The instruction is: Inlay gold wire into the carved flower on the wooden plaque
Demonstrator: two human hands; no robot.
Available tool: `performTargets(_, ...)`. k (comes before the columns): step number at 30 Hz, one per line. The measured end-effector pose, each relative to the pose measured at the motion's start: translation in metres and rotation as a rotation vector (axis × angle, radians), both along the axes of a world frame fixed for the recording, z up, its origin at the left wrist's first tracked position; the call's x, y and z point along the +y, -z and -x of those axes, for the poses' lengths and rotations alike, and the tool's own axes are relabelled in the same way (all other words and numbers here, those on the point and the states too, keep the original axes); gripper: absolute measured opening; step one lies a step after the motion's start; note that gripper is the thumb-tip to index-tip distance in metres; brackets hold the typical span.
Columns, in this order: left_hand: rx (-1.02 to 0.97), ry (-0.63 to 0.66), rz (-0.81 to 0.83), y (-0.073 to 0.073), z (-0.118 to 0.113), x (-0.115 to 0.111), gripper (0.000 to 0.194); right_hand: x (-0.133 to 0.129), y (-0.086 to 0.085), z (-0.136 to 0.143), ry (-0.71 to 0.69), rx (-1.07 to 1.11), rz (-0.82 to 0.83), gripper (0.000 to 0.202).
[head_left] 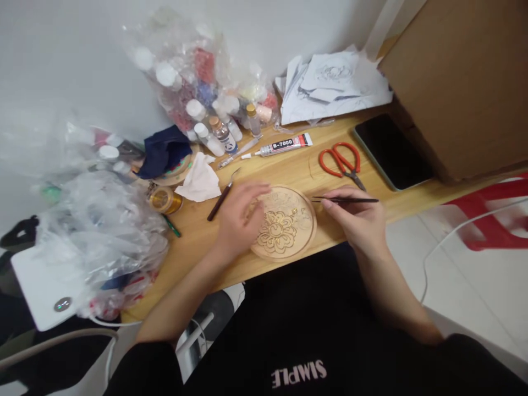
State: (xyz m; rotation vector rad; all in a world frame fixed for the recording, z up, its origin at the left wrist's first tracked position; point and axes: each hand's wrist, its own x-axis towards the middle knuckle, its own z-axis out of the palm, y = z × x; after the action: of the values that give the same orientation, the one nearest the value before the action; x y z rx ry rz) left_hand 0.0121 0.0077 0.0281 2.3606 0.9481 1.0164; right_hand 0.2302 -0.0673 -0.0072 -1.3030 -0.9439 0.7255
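A round wooden disc [303, 234] lies near the table's front edge, with a flower outlined in gold wire [277, 231] and pencil lines on its surface. My left hand [241, 217] is over the disc's left edge, fingers apart; I cannot tell whether it touches the wood. Thin dark tweezers [355, 200] are pinched in my right hand [363, 220], their tips pointing left just beyond the disc's right rim. Small gold pieces [294, 211] sit on the disc's upper right part. Left of my left hand lies a dark-handled tool [220, 202] with a thin metal tip.
Behind the disc are a B-7000 glue tube [284, 144], orange-handled scissors [341, 160] and a phone [394, 153]. Bagged bottles [206, 104], papers [330, 82] and a cardboard box [462, 88] line the back. A gold wire spool [165, 200] and tissue [200, 179] are at left.
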Motion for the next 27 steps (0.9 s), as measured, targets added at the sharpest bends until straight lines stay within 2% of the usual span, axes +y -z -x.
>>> performTargets(3,0.188,0.159,-0.120,0.009,-0.012,-0.014,0.026,0.001,0.001,0.003,0.019,-0.017,0.015,0.008)
performTargets(5,0.297,0.216,-0.162,0.014,-0.016,-0.021,0.034,-0.001,0.002,0.003,0.005,-0.045,0.031,0.007)
performTargets(11,0.487,0.331,-0.085,0.019,-0.015,-0.031,0.058,-0.012,0.001,0.001,-0.129,-0.131,0.059,0.016)
performTargets(13,0.561,0.341,-0.061,0.021,-0.016,-0.032,0.068,-0.013,-0.001,-0.001,-0.157,-0.177,0.057,0.019)
performTargets(18,0.661,0.333,-0.077,0.025,-0.017,-0.034,0.084,-0.012,-0.002,-0.001,-0.120,-0.217,0.063,0.018)
performTargets(27,0.711,0.326,-0.096,0.024,-0.018,-0.035,0.085,-0.012,-0.002,0.000,-0.124,-0.222,0.046,0.015)
